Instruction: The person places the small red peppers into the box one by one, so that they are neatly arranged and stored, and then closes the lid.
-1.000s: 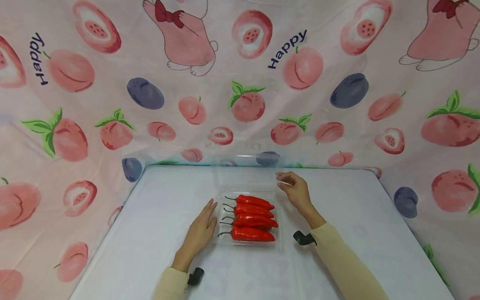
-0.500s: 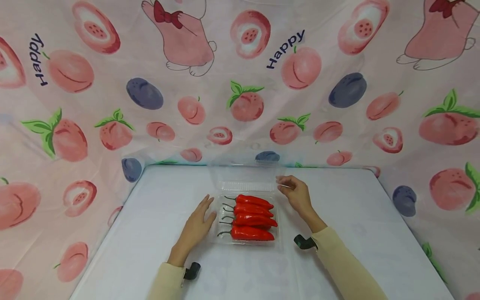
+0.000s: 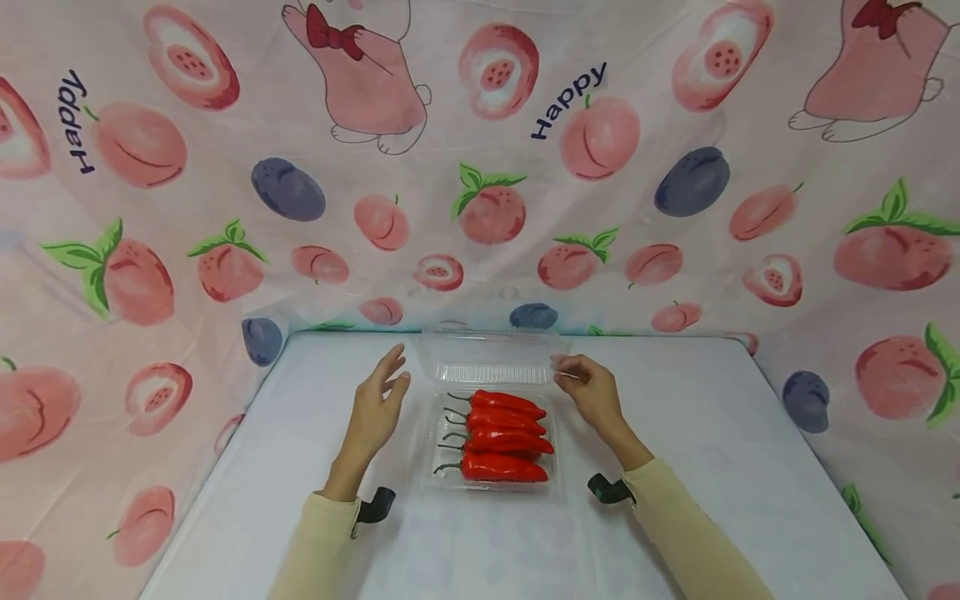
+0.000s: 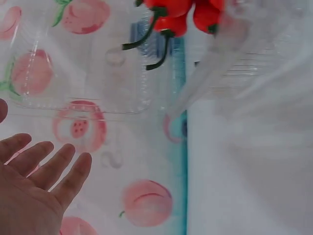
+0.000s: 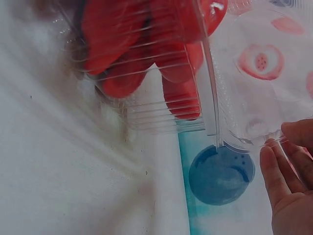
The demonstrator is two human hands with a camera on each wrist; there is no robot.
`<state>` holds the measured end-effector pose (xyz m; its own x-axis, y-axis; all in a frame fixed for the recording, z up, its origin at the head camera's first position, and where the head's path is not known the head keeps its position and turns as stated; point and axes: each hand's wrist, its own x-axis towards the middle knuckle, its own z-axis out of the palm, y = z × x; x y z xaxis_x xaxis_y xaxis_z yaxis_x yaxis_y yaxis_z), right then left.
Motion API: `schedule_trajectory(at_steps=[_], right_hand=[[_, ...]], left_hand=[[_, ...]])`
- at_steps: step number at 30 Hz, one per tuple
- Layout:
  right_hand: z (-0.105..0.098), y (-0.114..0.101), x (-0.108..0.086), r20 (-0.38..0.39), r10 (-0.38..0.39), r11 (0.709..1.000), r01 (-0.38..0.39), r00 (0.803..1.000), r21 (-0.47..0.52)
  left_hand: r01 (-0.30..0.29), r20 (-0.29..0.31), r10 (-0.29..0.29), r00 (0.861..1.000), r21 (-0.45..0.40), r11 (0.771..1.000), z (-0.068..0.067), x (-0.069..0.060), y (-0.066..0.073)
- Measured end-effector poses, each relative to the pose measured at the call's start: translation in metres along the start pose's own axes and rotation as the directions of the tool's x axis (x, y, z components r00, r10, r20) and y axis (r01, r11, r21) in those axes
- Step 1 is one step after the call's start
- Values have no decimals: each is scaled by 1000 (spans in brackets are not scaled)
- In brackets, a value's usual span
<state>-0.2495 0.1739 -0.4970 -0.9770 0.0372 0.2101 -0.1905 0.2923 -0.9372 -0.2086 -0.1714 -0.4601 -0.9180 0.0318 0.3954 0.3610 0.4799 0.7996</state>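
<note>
Several red chili peppers (image 3: 506,437) with dark stems lie side by side in a clear plastic clamshell box (image 3: 495,487) at the middle of the table. Its hinged lid (image 3: 491,350) stands raised behind them, leaning back. My right hand (image 3: 592,393) is at the lid's right edge; in the right wrist view, thumb and fingers (image 5: 275,172) pinch its rim. My left hand (image 3: 372,412) hovers left of the box with fingers spread, holding nothing. The left wrist view has the left hand (image 4: 39,188) apart from the lid, palm showing.
A white table (image 3: 262,500) extends around the box. At its back edge hangs a pink cloth (image 3: 420,167) printed with fruit and rabbits. Dark wrist cameras sit by both sleeves.
My left hand has left the box's left side, moving up and leftward. The lid has tilted farther back and lower, with the right hand still at its edge. The peppers stay put.
</note>
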Motion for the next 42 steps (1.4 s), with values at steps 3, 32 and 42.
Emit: schedule_trajectory(at_steps=[3, 32, 42], right_hand=[[0, 0, -1, -5, -1, 1000, 1, 1000, 1], [-16, -45, -33, 124, -141, 966, 163, 982, -198], [-20, -66, -53, 142, -99, 946, 138, 985, -292]], left_hand=[[-10, -1, 10, 1000, -13, 1000, -2, 7, 5], [-36, 99, 37, 994, -16, 999, -2, 15, 20], [-37, 122, 32, 992, 39, 999, -7, -1, 24]])
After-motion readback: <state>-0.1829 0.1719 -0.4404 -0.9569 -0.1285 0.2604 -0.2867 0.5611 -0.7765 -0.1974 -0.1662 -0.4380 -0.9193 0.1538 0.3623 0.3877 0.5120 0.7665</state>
